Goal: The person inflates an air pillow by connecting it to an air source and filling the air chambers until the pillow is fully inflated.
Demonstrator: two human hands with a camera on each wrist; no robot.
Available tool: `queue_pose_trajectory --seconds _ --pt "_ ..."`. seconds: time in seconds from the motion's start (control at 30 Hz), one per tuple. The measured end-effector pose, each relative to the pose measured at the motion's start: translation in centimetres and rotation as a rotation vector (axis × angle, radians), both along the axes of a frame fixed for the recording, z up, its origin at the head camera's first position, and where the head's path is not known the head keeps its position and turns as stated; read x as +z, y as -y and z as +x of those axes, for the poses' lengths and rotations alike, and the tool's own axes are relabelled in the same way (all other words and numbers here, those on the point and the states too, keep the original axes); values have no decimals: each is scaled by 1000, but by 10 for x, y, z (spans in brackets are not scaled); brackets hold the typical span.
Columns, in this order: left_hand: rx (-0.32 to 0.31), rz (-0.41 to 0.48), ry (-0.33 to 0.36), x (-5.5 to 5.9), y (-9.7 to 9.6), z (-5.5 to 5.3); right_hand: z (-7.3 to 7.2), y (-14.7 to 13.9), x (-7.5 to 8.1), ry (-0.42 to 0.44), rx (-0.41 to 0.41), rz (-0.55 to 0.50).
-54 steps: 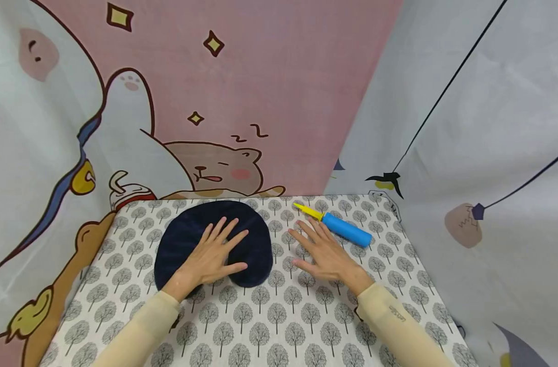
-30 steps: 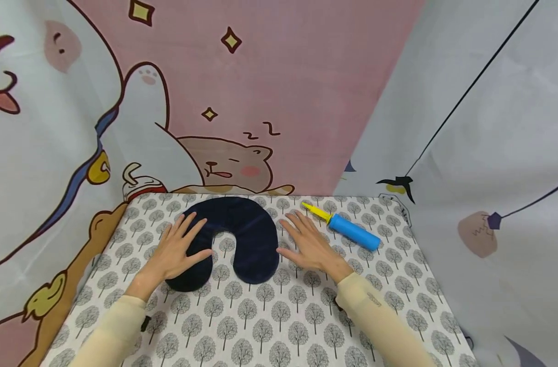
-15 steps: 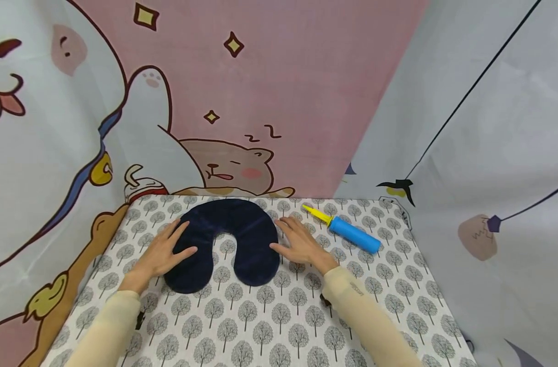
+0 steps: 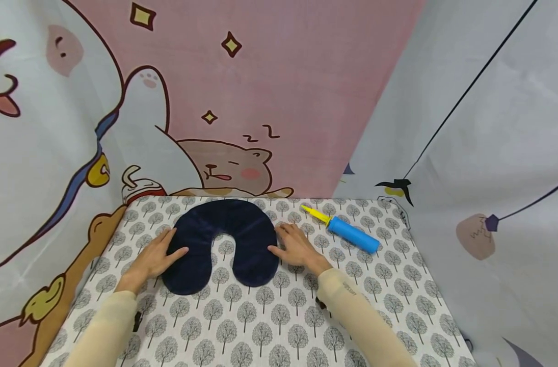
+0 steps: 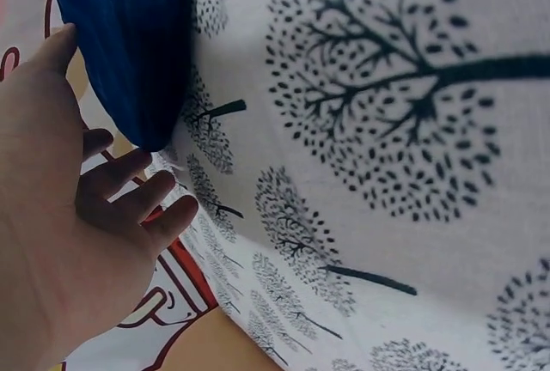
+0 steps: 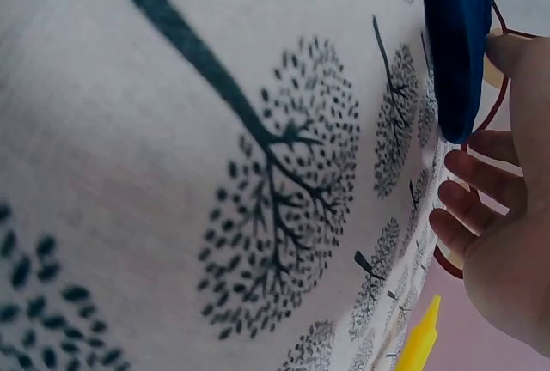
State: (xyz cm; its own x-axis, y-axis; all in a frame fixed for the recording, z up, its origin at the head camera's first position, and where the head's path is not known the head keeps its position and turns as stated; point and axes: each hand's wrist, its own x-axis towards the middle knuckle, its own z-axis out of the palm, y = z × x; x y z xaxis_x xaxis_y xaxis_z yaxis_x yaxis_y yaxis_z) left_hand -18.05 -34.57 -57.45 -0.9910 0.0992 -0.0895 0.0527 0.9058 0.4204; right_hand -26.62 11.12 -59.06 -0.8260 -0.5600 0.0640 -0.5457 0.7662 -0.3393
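A dark navy U-shaped neck pillow lies flat on the cloth, its opening toward me. At its left edge is my left hand, the thumb over the top and the fingers along the outer side. My right hand is at the opposite edge, held the same way. In the left wrist view the thumb touches the pillow, and loosely bent fingers lie by its lower edge. The right wrist view has the thumb against the pillow's side, with relaxed fingers just below. Neither hand closes round it.
To the right of my right hand lies a blue hand air pump with a yellow nozzle. The table is covered by a tree-print cloth. Cartoon-printed curtains hang behind it and along both sides.
My left hand has come off the top of the pillow and slid left to its outer edge. My right hand has moved left, from near the pump to the pillow's right edge.
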Motion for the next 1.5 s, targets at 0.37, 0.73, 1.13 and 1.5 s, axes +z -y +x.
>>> queue_pose_trajectory --seconds 0.37,0.73,1.13,1.5 --pt "43 29 -95 -10 8 -4 2 6 -5 -75 -48 40" --pt "168 211 -170 -24 17 -7 -2 13 -23 -128 -81 -151" --pt "234 200 -169 -19 13 -3 -12 19 -57 -166 -113 -357" --pt "231 230 -231 -12 5 -7 16 22 -1 -82 -207 -324"
